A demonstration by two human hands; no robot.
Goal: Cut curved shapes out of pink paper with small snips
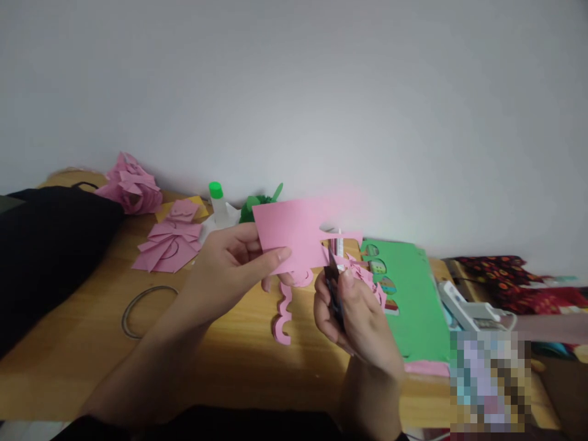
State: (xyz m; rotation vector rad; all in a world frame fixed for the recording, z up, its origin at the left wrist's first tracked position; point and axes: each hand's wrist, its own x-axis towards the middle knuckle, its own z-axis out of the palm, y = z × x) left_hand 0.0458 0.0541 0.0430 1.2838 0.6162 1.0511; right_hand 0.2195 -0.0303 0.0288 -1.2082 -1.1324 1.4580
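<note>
My left hand (pixel 239 260) pinches a sheet of pink paper (pixel 289 229) by its lower left part, thumb in front and fingers behind. The sheet is held up over the table, and its right side is partly cut and smeared by motion. In my right hand (pixel 358 312) is a pair of dark scissors (pixel 334 282), its blades pointing up at the cut edge of the paper. Below the sheet, a curly pink paper cutout (pixel 282 324) lies on the wooden table (pixel 239 361). Pink paper scraps (pixel 365 275) sit just behind my right hand.
Green paper (pixel 413 306) lies at the right, near a white power strip (pixel 468 309). Folded pink paper pieces (pixel 172 239), a crumpled pink paper bundle (pixel 131 187) and a green-capped glue stick (pixel 218 202) stand left. A ring-shaped band (pixel 131 309) and black bag-like item (pixel 55 245) are nearer.
</note>
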